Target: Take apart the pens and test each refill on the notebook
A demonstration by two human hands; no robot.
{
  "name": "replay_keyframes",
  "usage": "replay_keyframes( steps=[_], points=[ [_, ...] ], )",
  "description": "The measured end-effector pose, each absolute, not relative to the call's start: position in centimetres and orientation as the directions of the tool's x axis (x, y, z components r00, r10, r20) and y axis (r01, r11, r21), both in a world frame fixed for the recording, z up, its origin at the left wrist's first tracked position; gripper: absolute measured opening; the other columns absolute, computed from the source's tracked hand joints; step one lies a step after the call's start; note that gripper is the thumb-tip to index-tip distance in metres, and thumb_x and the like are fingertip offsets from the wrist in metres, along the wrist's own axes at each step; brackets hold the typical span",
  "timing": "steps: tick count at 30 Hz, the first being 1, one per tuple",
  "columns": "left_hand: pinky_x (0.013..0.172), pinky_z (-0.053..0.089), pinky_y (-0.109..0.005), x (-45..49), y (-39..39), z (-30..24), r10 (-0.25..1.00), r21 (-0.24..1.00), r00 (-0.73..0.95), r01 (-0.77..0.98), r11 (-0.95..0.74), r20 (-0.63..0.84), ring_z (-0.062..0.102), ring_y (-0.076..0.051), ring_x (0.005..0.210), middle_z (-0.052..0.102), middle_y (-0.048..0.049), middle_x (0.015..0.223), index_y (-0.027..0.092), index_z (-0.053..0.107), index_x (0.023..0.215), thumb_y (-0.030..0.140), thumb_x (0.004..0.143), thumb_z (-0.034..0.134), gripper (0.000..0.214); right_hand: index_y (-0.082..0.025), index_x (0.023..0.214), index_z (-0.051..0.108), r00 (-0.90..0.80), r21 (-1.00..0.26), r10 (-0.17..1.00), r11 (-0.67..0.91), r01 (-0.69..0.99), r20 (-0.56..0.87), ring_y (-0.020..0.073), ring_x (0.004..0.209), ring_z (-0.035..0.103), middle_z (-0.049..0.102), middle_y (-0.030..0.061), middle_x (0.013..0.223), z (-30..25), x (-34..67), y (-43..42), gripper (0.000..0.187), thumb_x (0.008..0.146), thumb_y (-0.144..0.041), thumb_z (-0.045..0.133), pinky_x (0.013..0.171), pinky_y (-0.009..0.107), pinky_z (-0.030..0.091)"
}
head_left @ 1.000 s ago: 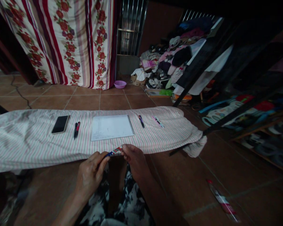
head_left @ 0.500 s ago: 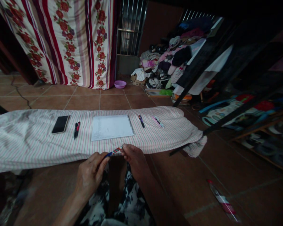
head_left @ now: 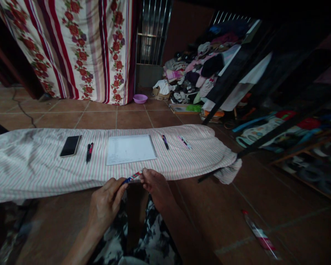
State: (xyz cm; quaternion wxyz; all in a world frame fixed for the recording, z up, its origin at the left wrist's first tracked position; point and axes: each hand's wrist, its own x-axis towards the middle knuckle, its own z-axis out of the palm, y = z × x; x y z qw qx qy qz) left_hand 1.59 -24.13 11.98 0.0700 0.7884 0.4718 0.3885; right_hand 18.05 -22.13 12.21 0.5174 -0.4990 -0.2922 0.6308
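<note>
A slim pen (head_left: 132, 177) with a blue, red and white pattern spans the space between my hands, just over the near edge of the striped cloth. Its blue end goes into the closed fingers of my left hand (head_left: 105, 200). At the red end, my right hand (head_left: 156, 186) pinches it with thumb and fingertips. Both of the pen's tips are hidden by fingers. Beyond the hands, a spiral notebook (head_left: 131, 149) lies open on a page with faint marks.
On the striped cloth (head_left: 182, 162) lie a phone (head_left: 70, 146), a black pen (head_left: 88, 153) beside a red one (head_left: 91, 151), a dark pen (head_left: 165, 142) and a pink-white pen (head_left: 184, 142). A plastic bottle (head_left: 260, 235) rests on the tiled floor. Clothes (head_left: 198, 70) are heaped behind.
The pen's visible pattern differs slightly between the fingers, as if it has turned. My right hand has shifted marginally left; both hands keep hold. Nothing on the cloth has moved.
</note>
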Motion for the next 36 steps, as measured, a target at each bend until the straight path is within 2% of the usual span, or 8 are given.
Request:
replay_keyframes(
  steps=[8, 12, 16, 23, 29, 32, 36],
  points=[
    [0.054, 0.046, -0.020, 1.6, -24.1, 11.8, 0.819, 0.487, 0.248, 0.702, -0.520, 0.517, 0.061, -0.012, 0.059, 0.059, -0.0016, 0.067, 0.016, 0.062, 0.095, 0.030, 0.089, 0.043, 0.024, -0.018, 0.065, 0.064, 0.058, -0.902, 0.965, -0.218, -0.371, -0.257, 0.0119, 0.060, 0.049, 0.056, 0.0002, 0.063, 11.8, 18.2, -22.1, 0.022, 0.066, -0.040, 0.068, 0.056, 0.024, 0.037],
    [0.054, 0.046, -0.021, 1.6, -24.1, 11.7, 0.809, 0.499, 0.228, 0.687, -0.528, 0.542, 0.060, -0.012, 0.059, 0.059, -0.0018, 0.067, 0.016, 0.061, 0.098, 0.029, 0.088, 0.044, 0.023, -0.019, 0.069, 0.063, 0.026, -0.877, 0.959, -0.246, -0.413, -0.282, 0.0138, 0.067, 0.053, 0.058, 0.0015, 0.071, 12.4, 18.2, -22.2, 0.025, 0.065, -0.043, 0.067, 0.057, 0.024, 0.039],
    [0.054, 0.046, -0.020, 1.5, -24.1, 11.6, 0.798, 0.496, 0.245, 0.673, -0.548, 0.550, 0.060, -0.012, 0.058, 0.059, -0.0017, 0.067, 0.014, 0.061, 0.098, 0.027, 0.088, 0.045, 0.023, -0.018, 0.064, 0.060, 0.031, -0.903, 0.952, -0.279, -0.326, -0.305, 0.0116, 0.060, 0.050, 0.057, 0.0008, 0.065, 12.4, 18.1, -22.1, 0.033, 0.068, -0.050, 0.063, 0.054, 0.022, 0.037],
    [0.055, 0.047, -0.020, 1.6, -24.1, 11.6, 0.807, 0.500, 0.241, 0.679, -0.537, 0.539, 0.060, -0.012, 0.059, 0.060, -0.0018, 0.067, 0.016, 0.061, 0.097, 0.028, 0.088, 0.044, 0.022, -0.017, 0.063, 0.063, 0.083, -0.927, 0.971, -0.185, -0.325, -0.223, 0.0124, 0.060, 0.050, 0.058, 0.0000, 0.060, 11.3, 18.3, -22.0, 0.026, 0.067, -0.043, 0.066, 0.059, 0.025, 0.037],
    [0.055, 0.047, -0.021, 1.6, -24.1, 11.5, 0.802, 0.503, 0.235, 0.674, -0.542, 0.550, 0.060, -0.012, 0.058, 0.059, -0.0014, 0.066, 0.016, 0.060, 0.099, 0.027, 0.088, 0.045, 0.022, -0.018, 0.076, 0.065, 0.024, -0.872, 0.957, -0.254, -0.418, -0.291, 0.0142, 0.072, 0.055, 0.061, 0.0023, 0.076, 12.7, 18.2, -22.1, 0.025, 0.064, -0.040, 0.068, 0.061, 0.024, 0.041],
    [0.054, 0.046, -0.020, 1.6, -24.1, 11.6, 0.802, 0.496, 0.241, 0.679, -0.542, 0.546, 0.060, -0.012, 0.058, 0.058, -0.0012, 0.066, 0.015, 0.060, 0.098, 0.027, 0.088, 0.045, 0.022, -0.017, 0.067, 0.062, 0.004, -0.887, 0.952, -0.283, -0.364, -0.306, 0.0122, 0.066, 0.053, 0.058, 0.0009, 0.069, 13.1, 18.2, -22.2, 0.024, 0.068, -0.041, 0.065, 0.055, 0.022, 0.038],
    [0.054, 0.046, -0.021, 1.5, -24.1, 11.6, 0.796, 0.487, 0.244, 0.680, -0.548, 0.555, 0.060, -0.012, 0.058, 0.059, -0.0014, 0.067, 0.015, 0.060, 0.097, 0.027, 0.088, 0.045, 0.022, -0.018, 0.060, 0.060, 0.069, -0.916, 0.959, -0.238, -0.322, -0.274, 0.0105, 0.058, 0.048, 0.056, -0.0002, 0.062, 12.3, 18.1, -22.0, 0.028, 0.070, -0.044, 0.063, 0.054, 0.022, 0.036]
  ],
)
